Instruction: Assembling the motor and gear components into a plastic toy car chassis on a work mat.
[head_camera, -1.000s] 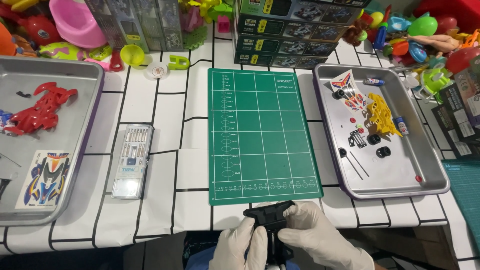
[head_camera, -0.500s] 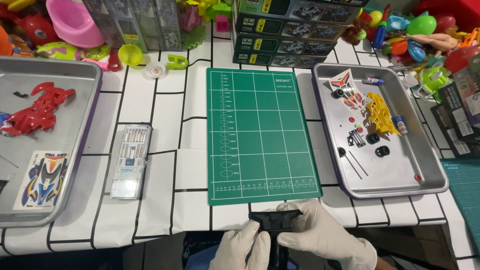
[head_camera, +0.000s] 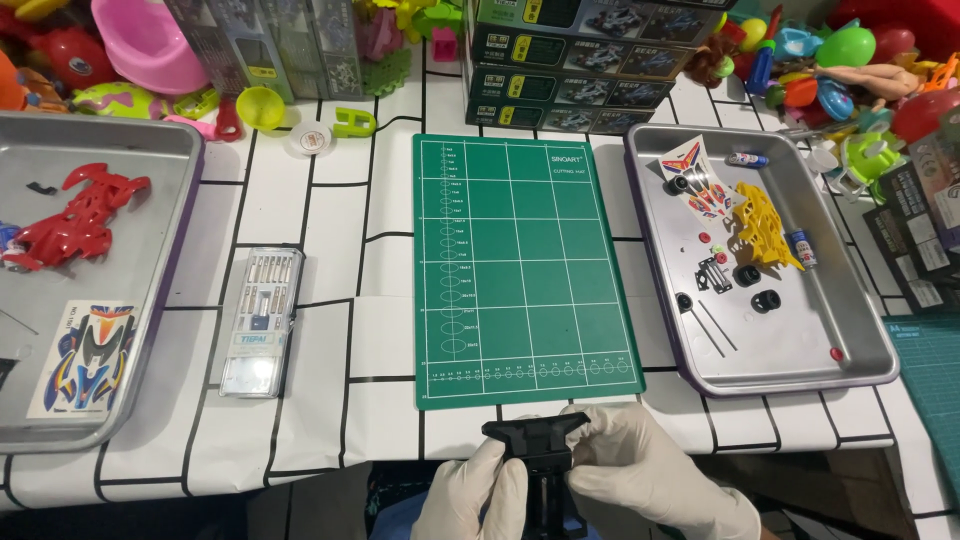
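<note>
Both my hands wear white gloves and hold a black plastic model car chassis (head_camera: 540, 460) at the bottom middle of the view, just below the table's front edge. My left hand (head_camera: 470, 495) grips its left side and my right hand (head_camera: 650, 475) grips its right side near the wide end. A green cutting mat (head_camera: 520, 270) lies on the table straight ahead of the chassis, with nothing on it.
A metal tray (head_camera: 850, 330) on the right holds a yellow part, small black wheels, a sticker sheet and thin rods. The left tray (head_camera: 150, 300) holds a red car body and a sticker sheet. A clear tool case (head_camera: 260, 320) lies between. Stacked boxes and toys line the back.
The black chassis has shifted a little lower and toward me, with both hands still on it. Nothing on the table has moved.
</note>
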